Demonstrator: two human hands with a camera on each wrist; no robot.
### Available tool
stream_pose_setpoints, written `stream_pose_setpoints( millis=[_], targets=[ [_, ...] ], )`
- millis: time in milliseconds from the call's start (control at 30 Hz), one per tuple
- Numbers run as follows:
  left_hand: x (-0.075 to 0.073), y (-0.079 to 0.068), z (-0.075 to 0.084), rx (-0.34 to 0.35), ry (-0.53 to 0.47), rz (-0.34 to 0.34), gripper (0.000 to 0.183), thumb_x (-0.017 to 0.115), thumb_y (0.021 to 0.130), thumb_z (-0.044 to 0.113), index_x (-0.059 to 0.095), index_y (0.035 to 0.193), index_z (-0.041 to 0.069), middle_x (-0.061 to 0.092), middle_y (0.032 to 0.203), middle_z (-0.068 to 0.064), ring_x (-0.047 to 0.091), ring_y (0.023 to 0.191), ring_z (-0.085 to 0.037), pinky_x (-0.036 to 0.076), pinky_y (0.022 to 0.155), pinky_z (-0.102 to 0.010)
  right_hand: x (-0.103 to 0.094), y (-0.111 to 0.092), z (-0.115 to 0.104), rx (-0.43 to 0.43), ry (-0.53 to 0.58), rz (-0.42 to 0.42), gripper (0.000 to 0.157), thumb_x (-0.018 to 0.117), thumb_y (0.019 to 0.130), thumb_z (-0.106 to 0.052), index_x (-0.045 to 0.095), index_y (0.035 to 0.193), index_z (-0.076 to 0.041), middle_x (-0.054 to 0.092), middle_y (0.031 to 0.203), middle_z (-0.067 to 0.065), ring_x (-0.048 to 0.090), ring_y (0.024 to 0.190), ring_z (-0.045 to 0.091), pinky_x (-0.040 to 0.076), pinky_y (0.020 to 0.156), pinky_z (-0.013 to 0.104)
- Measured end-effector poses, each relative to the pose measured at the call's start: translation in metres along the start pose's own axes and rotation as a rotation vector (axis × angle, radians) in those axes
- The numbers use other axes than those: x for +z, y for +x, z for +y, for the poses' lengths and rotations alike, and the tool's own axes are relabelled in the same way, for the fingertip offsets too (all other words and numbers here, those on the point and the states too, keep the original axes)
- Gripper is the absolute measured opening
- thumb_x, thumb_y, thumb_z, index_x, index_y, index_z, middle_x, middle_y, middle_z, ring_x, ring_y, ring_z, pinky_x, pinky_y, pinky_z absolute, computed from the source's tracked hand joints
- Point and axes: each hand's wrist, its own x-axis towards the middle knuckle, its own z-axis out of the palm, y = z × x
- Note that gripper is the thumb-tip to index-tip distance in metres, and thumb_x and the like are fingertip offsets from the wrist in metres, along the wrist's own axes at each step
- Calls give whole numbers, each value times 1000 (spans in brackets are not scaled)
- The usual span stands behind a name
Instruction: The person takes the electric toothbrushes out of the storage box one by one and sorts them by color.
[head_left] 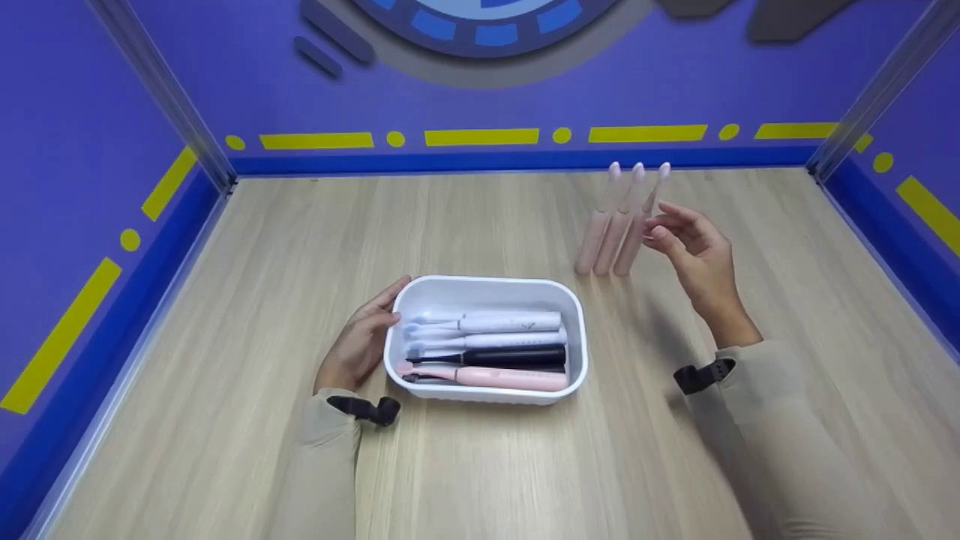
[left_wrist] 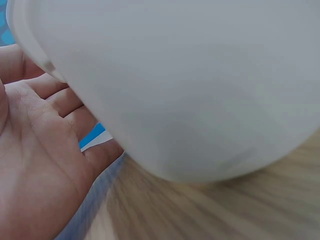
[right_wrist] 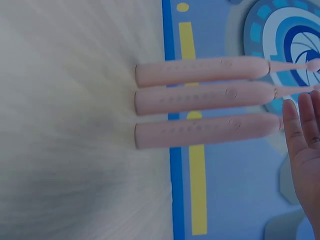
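Note:
A white plastic bin (head_left: 487, 283) stands on the table, holding several electric toothbrushes: white ones, a black toothbrush (head_left: 517, 355) and a pink toothbrush (head_left: 510, 378). My left hand (head_left: 358, 346) grips the bin's left end, thumb at the rim and fingers along the outer wall. In the left wrist view, the bin's wall (left_wrist: 190, 90) fills most of the picture. Three pale pink electric toothbrushes (head_left: 621, 241) stand upright in a row, brush heads up. Beside the rightmost pink toothbrush (right_wrist: 207, 131) is my right hand (head_left: 701, 259), fingers loosely bent and holding nothing; whether it touches the brush I cannot tell.
The wood-grain table (head_left: 300, 247) is bounded by purple-blue panels (head_left: 480, 105) at the back and both sides. Metal corner posts rise at back left (head_left: 161, 82) and back right.

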Motion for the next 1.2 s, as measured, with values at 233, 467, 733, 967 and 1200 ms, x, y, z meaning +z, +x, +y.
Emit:
stream_pose_setpoints(
  millis=[233, 467, 733, 967, 1200],
  targets=[
    [2, -2, 1, -1, -13, 0, 64, 35, 89, -7, 21, 151, -2, 16, 161, -12, 13, 148, -22, 7, 122, -37, 18, -5, -15, 55, -63, -131, 38, 59, 90, 3, 53, 127, 10, 68, 106, 4, 65, 99, 13, 54, 86, 22],
    [2, -1, 1, 9, -13, 1, 64, 35, 89, -7, 20, 151, -3, 15, 161, -13, 12, 148, -23, 7, 122, -38, 35, -6, -24, 150, -152, -328, 40, 61, 89, 3, 54, 127, 9, 69, 107, 13, 66, 97, 11, 54, 81, 21],
    [2, -1, 0, 12, -5, -5, 65, 35, 88, -7, 19, 151, -3, 14, 161, -14, 11, 148, -23, 6, 122, -37, 50, -5, -31, 240, -323, -609, 40, 62, 92, -10, 56, 130, 0, 64, 115, 21, 62, 103, 7, 51, 89, 18],
    [1, 0, 0, 3, -25, -10, 65, 33, 88, -8, 18, 151, -4, 14, 161, -14, 11, 148, -23, 5, 122, -37, 64, -4, -32, 246, -396, -823, 42, 64, 91, -15, 57, 130, -1, 67, 114, 19, 62, 104, 8, 52, 92, 27],
    [0, 2, -1, 0, -10, -25, 65, 35, 89, -6, 18, 152, -2, 15, 161, -15, 13, 148, -25, 7, 121, -39, 80, -3, -36, 210, -470, -1005, 40, 64, 92, -21, 60, 128, -4, 69, 112, 14, 65, 104, 17, 53, 93, 39]
  ],
)
